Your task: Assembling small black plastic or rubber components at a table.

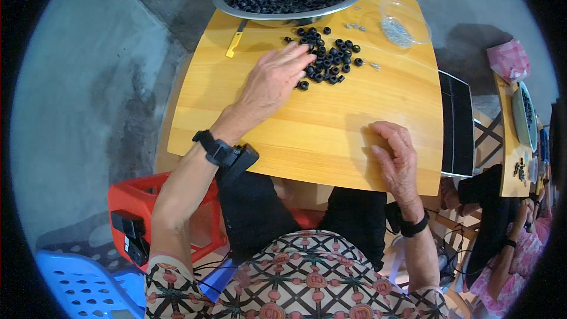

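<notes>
My left hand (pixel 276 75) reaches over the table with its fingers stretched out, their tips at the left side of a loose pile of small black round plastic parts (pixel 332 59). Several of these parts show dark holes. Part of the pile is hidden under the fingers, and no part shows in a grip. Above the table's front right edge, my right hand (pixel 397 158) is loosely curved, thumb and fingers apart, with nothing seen in it. Small shiny metal pieces (pixel 375 66) lie just right of the pile.
A metal basin (pixel 218 1) full of black parts stands at the far edge. Left of the pile lies a yellow-handled cutter (pixel 234 44). A clear tub (pixel 426 31) of metal pieces sits far right on the wooden table (pixel 236 124). Another person's arm (pixel 502 266) shows at right.
</notes>
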`<state>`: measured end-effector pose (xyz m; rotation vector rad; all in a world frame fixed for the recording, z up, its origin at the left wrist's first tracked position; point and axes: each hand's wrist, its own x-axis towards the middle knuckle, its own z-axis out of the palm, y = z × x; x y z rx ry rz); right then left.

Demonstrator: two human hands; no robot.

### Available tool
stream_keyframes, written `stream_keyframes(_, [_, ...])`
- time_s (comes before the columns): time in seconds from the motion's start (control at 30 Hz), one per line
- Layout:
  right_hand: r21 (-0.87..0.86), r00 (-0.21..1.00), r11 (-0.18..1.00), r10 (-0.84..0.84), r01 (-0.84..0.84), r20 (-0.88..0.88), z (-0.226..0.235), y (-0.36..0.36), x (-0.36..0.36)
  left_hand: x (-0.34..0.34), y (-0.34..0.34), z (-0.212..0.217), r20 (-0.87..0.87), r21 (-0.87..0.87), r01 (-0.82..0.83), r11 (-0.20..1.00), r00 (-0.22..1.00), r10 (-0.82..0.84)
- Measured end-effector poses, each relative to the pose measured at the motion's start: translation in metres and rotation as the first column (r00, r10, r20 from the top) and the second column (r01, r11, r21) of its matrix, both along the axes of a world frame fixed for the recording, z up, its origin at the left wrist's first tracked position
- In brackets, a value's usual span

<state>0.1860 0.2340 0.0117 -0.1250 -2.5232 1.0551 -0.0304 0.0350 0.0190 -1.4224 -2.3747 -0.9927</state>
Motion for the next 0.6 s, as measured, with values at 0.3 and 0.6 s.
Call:
stream_keyframes(0.3, [-0.011,1.0,1.0,-0.004,0.003,-0.021,-0.002,0.001,-0.001,-0.01,0.029,-0.008,-0.143,-0.314,-0.029,0.949,0.99,-0.016])
stream_keyframes(0.6, [-0.052,0.999,0.999,0.004,-0.006,-0.044,0.0,0.003,0.0,0.002,0.002,0.012,0.062,-0.011,-0.081,0.997,0.995,0.082])
